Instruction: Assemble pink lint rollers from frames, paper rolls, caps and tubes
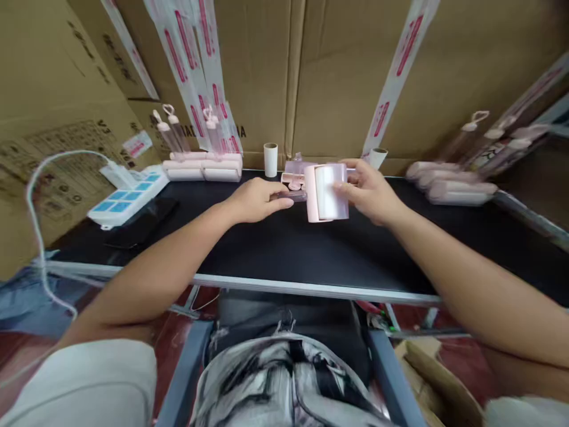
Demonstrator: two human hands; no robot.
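Note:
A lint roller [329, 193] with a white sticky roll, pink frame and clear cover is held up above the black table. My right hand [367, 190] is closed around its right side, thumb on the front. My left hand [255, 201] pinches a short see-through handle [291, 195] whose end reaches the roller's left edge; whether the two are joined I cannot tell. Just behind, small pink plastic parts [293, 179] and a translucent lilac piece [300, 167] lie on the table, partly hidden by the roller.
Lint rollers [202, 167] stand handle-up at the back left, and several more [453, 181] at the back right. A white roll [271, 160] stands against the cardboard wall [258, 71]; another roll [377, 158] leans there. At left lie a power strip [128, 197] and a dark phone [144, 222].

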